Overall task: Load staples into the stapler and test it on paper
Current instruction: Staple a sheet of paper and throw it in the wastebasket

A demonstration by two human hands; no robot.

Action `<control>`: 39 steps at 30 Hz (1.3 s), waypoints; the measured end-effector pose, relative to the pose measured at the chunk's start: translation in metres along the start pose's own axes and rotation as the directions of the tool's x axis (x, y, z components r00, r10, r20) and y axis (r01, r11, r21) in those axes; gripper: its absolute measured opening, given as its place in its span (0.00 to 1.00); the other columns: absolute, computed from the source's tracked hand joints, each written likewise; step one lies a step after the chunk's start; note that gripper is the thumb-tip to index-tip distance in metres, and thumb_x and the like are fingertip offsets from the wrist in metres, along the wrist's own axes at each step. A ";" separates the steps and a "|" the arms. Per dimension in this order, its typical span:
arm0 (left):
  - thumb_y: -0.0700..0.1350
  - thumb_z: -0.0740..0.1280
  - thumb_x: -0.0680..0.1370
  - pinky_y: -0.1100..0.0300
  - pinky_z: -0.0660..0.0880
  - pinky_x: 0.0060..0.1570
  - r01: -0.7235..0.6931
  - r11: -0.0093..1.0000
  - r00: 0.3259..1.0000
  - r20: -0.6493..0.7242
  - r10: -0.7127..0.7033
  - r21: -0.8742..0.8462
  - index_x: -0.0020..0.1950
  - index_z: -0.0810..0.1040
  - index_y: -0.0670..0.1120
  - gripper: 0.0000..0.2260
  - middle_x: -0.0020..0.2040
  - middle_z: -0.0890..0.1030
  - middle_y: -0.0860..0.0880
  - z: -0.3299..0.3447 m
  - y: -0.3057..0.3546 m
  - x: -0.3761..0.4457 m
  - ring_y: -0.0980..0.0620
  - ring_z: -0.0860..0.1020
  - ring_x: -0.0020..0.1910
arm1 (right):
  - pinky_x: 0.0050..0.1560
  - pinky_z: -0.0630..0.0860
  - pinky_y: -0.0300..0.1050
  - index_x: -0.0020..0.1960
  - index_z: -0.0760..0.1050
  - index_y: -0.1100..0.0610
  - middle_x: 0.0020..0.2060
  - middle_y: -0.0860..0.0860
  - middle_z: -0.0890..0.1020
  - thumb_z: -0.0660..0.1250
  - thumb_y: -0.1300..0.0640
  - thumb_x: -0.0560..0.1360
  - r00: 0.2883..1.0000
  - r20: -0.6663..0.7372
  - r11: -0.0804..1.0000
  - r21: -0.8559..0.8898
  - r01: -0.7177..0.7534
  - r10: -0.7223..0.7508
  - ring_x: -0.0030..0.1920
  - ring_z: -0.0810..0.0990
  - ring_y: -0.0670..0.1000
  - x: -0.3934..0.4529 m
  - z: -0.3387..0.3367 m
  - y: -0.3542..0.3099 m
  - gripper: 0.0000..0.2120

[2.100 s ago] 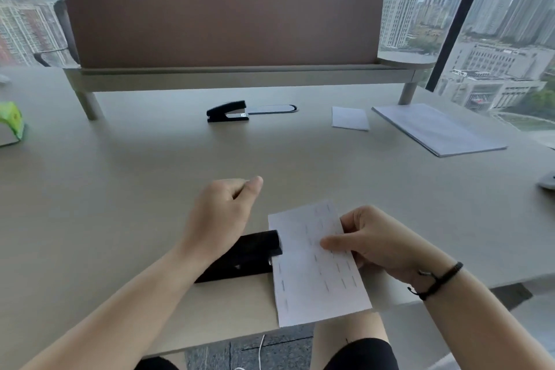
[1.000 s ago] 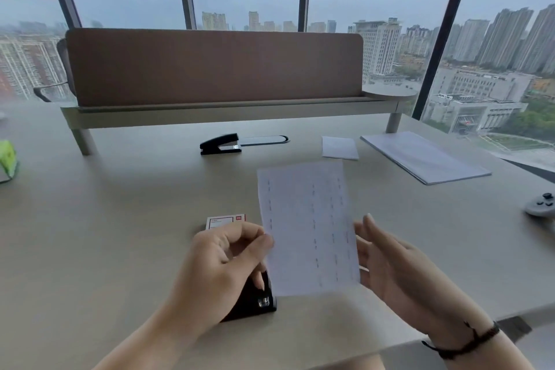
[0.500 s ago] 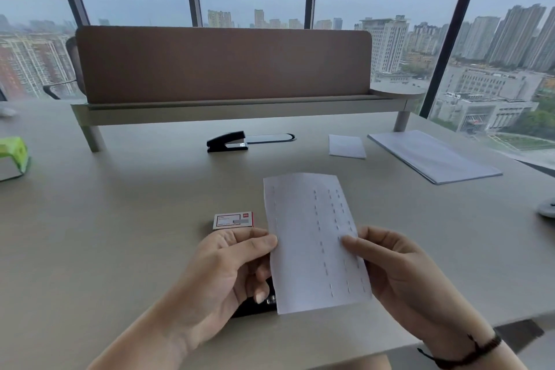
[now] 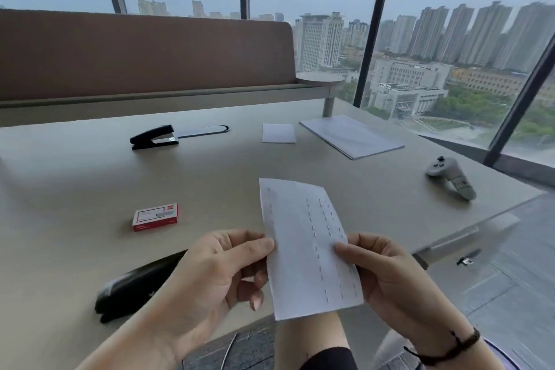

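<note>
The near stapler (image 4: 135, 288) is blurred, its front end hidden behind the left hand (image 4: 216, 276); staple box (image 4: 155, 217) print is unreadable.

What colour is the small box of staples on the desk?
The box of staples is red with a white top panel, as the head view shows.

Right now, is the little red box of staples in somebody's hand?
No, the red staple box lies alone on the desk, while both hands pinch the paper.
</note>
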State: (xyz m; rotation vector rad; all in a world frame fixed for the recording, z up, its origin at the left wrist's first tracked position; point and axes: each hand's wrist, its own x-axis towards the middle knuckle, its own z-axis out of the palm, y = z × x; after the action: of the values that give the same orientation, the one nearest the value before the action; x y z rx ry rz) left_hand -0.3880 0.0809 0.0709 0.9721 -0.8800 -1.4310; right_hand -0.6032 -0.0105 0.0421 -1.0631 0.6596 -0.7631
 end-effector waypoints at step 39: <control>0.28 0.60 0.72 0.54 0.80 0.28 0.478 0.357 0.691 -0.093 -0.717 0.803 0.36 0.75 0.39 0.10 0.29 0.78 0.40 0.262 -0.500 0.272 0.45 0.81 0.27 | 0.26 0.82 0.43 0.53 0.71 0.68 0.46 0.65 0.82 0.52 0.73 0.80 0.330 -0.681 0.706 0.706 0.061 0.653 0.37 0.84 0.59 -0.104 -0.430 0.281 0.10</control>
State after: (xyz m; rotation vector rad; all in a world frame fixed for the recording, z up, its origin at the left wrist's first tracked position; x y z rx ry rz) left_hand -0.8245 -0.1525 -0.3125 1.9825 -1.5423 -1.8715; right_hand -0.9375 -0.0661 -0.3581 0.3011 1.4045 -1.0929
